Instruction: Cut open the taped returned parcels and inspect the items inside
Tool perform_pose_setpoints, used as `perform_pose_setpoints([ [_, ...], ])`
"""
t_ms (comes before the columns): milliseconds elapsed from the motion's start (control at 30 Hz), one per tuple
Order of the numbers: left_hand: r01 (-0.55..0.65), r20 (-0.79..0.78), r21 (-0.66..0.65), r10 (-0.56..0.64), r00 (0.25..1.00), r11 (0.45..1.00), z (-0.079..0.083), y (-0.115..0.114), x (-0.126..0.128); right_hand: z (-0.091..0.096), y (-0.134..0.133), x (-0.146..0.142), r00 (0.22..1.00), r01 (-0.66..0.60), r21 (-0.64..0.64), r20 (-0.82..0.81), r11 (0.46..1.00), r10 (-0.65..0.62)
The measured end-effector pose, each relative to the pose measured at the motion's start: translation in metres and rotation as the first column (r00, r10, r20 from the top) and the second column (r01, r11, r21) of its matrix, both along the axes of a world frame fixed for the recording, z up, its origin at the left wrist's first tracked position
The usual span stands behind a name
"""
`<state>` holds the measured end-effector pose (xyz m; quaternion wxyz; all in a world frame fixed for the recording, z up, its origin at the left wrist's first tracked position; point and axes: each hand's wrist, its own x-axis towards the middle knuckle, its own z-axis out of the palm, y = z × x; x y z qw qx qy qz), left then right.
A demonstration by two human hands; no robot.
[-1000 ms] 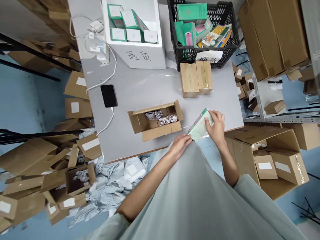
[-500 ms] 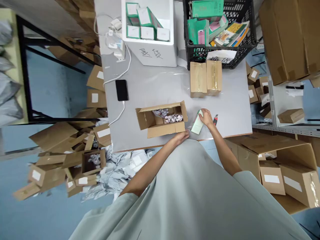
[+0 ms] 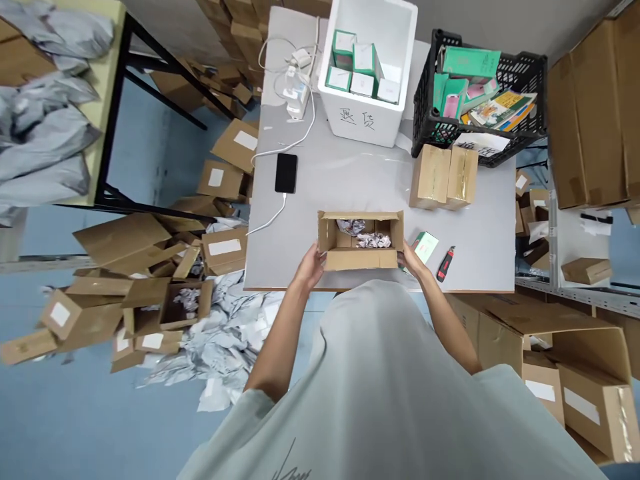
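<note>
An open cardboard box [image 3: 360, 259] stands near the table's front edge, with crumpled paper [image 3: 373, 240] inside. My left hand [image 3: 310, 268] holds its left end, the thumb by the wall. At the opposite end my right hand [image 3: 412, 260] grips the box, its fingers partly hidden behind the wall. Just beyond that hand lies a small pale green carton [image 3: 426, 247], partly covered by the hand. A red and black utility knife [image 3: 446, 264] rests on the table to the right of the carton.
At the back stand a white foam bin [image 3: 367, 123] with green cartons and a black crate [image 3: 435, 110] with cartons and booklets. Two taped cardboard boxes [image 3: 431, 179] sit before the crate. A phone [image 3: 286, 173] on a cable lies left. Boxes and grey bags [image 3: 225, 347] litter the floor.
My right hand has let go of the green carton and taken the box's right end. My left hand has moved from the box's front right corner to its left end. The view has shifted.
</note>
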<state>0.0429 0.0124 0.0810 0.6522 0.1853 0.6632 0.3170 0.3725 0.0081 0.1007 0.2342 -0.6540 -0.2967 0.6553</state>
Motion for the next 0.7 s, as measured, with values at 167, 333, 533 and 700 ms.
perform_pose_setpoints([
  [167,-0.08,0.045,0.136,0.075,0.996,0.988,0.005,0.002,-0.005,0.018,0.002,-0.035,0.999,-0.009,0.039,0.044,0.999,0.008],
  [333,-0.295,0.132,0.092,0.282,0.95,0.951,0.005,-0.017,-0.074,0.024,0.013,-0.094,0.995,-0.064,0.045,-0.08,0.997,0.067],
  [533,-0.465,0.094,0.008,0.462,0.882,0.885,0.009,-0.026,-0.148,0.005,0.033,-0.18,0.976,-0.181,-0.022,-0.126,0.983,0.177],
  [700,-0.476,-0.178,0.003,0.469,0.865,0.879,0.015,-0.04,-0.196,-0.006,0.035,-0.19,0.949,-0.278,0.061,-0.134,0.959,0.284],
])
